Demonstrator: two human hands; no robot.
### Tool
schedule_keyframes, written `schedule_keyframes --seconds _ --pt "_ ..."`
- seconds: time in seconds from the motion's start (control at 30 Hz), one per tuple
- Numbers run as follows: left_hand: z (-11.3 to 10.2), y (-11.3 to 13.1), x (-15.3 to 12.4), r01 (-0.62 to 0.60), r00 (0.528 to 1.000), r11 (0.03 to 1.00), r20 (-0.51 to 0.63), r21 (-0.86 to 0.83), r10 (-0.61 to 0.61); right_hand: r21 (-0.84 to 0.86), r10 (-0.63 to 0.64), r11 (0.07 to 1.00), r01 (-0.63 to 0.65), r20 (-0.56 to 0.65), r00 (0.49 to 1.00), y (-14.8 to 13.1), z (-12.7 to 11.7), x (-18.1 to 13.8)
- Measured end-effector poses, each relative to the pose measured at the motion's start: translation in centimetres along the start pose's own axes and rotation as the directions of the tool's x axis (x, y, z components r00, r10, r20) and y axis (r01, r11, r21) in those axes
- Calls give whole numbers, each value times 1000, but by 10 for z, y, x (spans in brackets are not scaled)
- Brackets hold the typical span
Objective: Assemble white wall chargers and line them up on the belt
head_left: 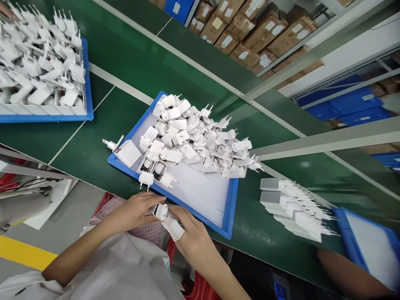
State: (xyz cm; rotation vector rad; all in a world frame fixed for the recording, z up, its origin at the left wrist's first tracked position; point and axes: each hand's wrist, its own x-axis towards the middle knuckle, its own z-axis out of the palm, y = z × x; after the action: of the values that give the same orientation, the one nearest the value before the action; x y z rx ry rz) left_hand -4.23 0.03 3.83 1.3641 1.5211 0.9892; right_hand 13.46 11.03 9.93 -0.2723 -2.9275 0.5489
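Observation:
Both my hands meet at the near edge of the green belt, pinched on one small white plug adapter (161, 211). My left hand (133, 211) grips it from the left with curled fingers. My right hand (190, 235), with a white cot on one finger, holds it from the right. Just beyond them lies a blue tray (229, 208) with a white liner and a heap of white plug adapters (200, 141).
A second blue tray (89, 83) full of white adapters sits far left. Neat rows of white adapters (293, 204) lie on the belt (125, 54) at right, beside another blue tray (371, 246). Someone's forearm (346, 271) shows lower right. Cardboard boxes (250, 29) are stacked behind.

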Motion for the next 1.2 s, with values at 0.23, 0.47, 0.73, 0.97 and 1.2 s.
schedule_keyframes --seconds 0.23,0.47,0.73,0.97,1.2 --pt "0 -6 2 -26 999 999 37 20 25 56 57 997 -62 78 995 -1 -8 8" --pt "6 -10 1 -12 999 999 32 -37 13 20 123 992 -128 148 981 -8 -10 12" --pt "-18 1 -7 283 951 916 205 -284 -230 -6 105 994 -105 162 981 -10 -14 16" --pt "-3 1 2 402 915 660 257 -634 -311 -202 -47 976 79 161 986 -15 -17 21" --pt "-7 4 -1 373 927 682 215 -629 -309 59 73 996 -72 -12 997 -3 -2 7"
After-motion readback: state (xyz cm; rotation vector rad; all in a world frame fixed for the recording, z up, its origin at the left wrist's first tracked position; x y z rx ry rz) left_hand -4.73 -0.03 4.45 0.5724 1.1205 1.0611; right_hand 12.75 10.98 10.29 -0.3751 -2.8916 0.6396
